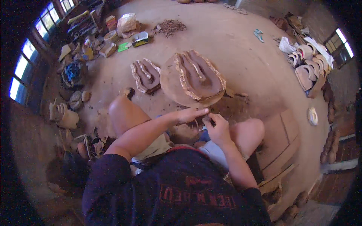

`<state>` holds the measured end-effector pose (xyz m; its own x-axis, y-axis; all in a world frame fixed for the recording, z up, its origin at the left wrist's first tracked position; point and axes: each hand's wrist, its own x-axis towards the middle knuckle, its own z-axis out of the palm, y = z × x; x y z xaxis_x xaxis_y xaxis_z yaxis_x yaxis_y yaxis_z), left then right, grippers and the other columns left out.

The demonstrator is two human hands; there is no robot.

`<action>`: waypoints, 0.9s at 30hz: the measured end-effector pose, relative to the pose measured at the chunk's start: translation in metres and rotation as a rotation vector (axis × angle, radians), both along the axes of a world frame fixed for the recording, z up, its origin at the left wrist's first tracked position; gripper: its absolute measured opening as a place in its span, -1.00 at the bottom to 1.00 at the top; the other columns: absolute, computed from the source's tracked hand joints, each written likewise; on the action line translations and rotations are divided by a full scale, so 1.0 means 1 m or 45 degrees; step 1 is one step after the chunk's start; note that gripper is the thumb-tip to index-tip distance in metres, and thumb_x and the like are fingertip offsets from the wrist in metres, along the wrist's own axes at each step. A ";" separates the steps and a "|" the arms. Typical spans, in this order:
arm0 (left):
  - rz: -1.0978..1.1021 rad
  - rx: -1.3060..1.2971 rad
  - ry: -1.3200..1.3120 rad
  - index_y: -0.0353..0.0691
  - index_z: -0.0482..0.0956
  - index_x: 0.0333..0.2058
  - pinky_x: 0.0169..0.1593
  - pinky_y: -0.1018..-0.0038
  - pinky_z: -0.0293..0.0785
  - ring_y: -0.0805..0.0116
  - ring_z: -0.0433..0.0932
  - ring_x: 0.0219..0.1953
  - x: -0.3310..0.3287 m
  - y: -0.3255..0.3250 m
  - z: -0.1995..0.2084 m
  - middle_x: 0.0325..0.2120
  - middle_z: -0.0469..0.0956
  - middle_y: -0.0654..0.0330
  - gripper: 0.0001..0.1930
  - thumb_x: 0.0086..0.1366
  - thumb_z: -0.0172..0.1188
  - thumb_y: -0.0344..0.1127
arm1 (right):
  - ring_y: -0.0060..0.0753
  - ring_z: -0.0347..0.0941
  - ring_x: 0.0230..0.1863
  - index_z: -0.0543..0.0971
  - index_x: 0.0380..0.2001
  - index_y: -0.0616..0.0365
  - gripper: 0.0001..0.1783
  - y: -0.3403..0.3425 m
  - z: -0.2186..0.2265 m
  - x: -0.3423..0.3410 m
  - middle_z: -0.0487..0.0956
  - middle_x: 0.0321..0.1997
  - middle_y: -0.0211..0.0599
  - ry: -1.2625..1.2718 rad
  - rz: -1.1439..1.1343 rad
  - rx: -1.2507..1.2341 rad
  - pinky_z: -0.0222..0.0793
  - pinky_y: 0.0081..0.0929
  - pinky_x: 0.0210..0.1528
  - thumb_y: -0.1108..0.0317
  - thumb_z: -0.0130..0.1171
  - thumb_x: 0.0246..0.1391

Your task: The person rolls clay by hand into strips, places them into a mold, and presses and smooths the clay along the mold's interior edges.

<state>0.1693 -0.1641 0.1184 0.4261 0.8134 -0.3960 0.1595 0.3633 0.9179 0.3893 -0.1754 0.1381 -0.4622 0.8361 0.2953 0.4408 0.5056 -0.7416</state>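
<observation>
My left hand [187, 115] reaches in front of my lap with its fingers stretched out, the tips close to my right hand. My right hand [219, 130] is closed, thumb and fingers bent in around something small and dark, which the fingers mostly hide. Just beyond my hands, a large clay piece [201, 81] with a wavy, light-edged wall and a ridge down its middle sits on a round board [169, 84]. A smaller clay piece [146, 75] of similar shape rests to its left.
Dark crumbled clay [170, 28] lies on the far floor. Boxes and a pale block [126, 24] stand at the far left. Curved clay parts [310, 64] are stacked at the right. Flat boards [277, 143] lie beside my right knee, and a ring-shaped roll [312, 116] lies farther right.
</observation>
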 end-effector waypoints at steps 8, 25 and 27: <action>0.250 0.331 0.041 -0.38 0.69 -0.18 -0.19 0.33 0.57 0.25 0.66 -0.30 -0.009 0.015 0.007 -0.45 0.65 0.21 -0.46 0.52 0.11 0.10 | -0.58 0.60 -0.19 0.68 -0.12 0.38 -0.76 0.038 -0.008 -0.017 0.74 -0.21 -0.22 0.028 -0.209 -0.547 0.54 -0.51 -0.11 0.46 0.38 0.19; 1.495 0.640 0.472 -0.48 0.38 0.24 0.29 0.09 0.36 -0.26 0.44 0.21 -0.071 0.130 -0.083 0.11 0.49 -0.30 -0.40 0.37 0.29 -0.19 | 0.06 0.71 -0.15 0.78 -0.22 0.16 -0.67 0.173 -0.016 -0.139 0.74 -0.22 0.05 -0.475 -0.018 -0.292 0.58 -0.15 -0.01 0.13 0.36 0.09; 1.524 0.719 0.634 -0.47 0.36 0.25 0.29 0.09 0.36 -0.28 0.43 0.22 -0.071 0.138 -0.096 0.10 0.49 -0.30 -0.39 0.36 0.30 -0.21 | 0.07 0.71 -0.17 0.79 -0.24 0.15 -0.67 0.175 -0.013 -0.145 0.75 -0.24 0.05 -0.498 -0.002 -0.385 0.58 -0.14 -0.02 0.12 0.36 0.08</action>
<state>0.0982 -0.0259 0.0228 -0.7106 0.6752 0.1977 0.3668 0.1157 0.9231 0.2443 0.0000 0.1251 -0.4890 0.8583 -0.1559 0.7158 0.2926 -0.6341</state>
